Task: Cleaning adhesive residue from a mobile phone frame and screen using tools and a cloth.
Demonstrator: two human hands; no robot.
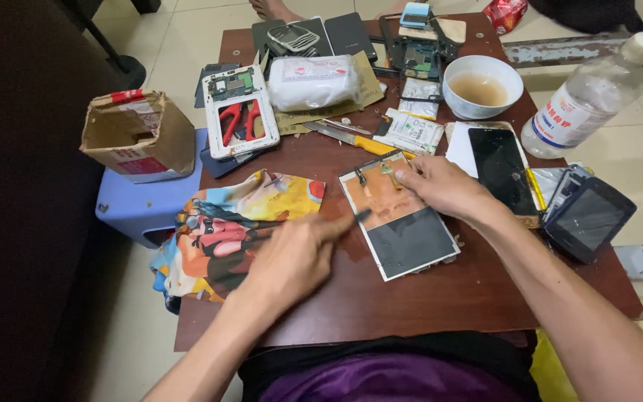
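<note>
Brown wooden desk (426,298), cluttered. Far side: white bowl (483,85) w/ brownish liquid, clear plastic bottle (586,104) lying tilted at the right edge, white wrapped packet (314,80) on brown paper. Left of that, a white phone back shell (238,119) w/ red-handled pliers (238,119) lying in it. Yellow-handled utility knife (351,138) near centre, small white battery pack (411,130) just beside it. Black phone screen (501,167) to the right; dark phone (589,217) hangs over the right edge. Colourful printed cloth (225,231) drapes off the left side. Open cardboard box (139,134) sits on a blue plastic stool (132,208). Pale tiled floor (180,37).
</note>
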